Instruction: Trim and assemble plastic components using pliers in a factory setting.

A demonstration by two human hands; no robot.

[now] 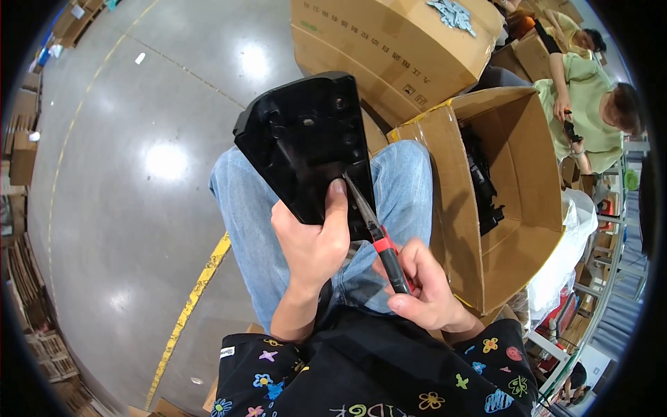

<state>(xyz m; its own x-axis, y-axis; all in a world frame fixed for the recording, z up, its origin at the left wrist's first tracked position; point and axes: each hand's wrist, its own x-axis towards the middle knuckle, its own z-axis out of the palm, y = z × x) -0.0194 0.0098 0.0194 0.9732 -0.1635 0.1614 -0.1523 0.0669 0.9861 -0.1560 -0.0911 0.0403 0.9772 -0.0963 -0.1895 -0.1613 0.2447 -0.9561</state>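
A black plastic housing point(299, 132), wedge-shaped with screw holes and ribs inside, is held over my lap. My left hand point(316, 240) grips its lower part, the thumb pressed onto the inner face and the other fingers hidden behind it. In my right hand point(424, 288) are needle-nose pliers point(379, 240) with red and black handles. Their narrow tips touch or nearly touch the housing just beside my left thumb. Whether the jaws hold anything is too small to tell.
To my right stands an open cardboard box point(521, 229) with black plastic parts point(481, 181) inside. A closed carton point(389, 52) ahead carries a pile of small metal pieces point(453, 15). A co-worker in a green shirt point(583, 104) handles a black part at the right. Yellow lines point(187, 316) mark the grey floor.
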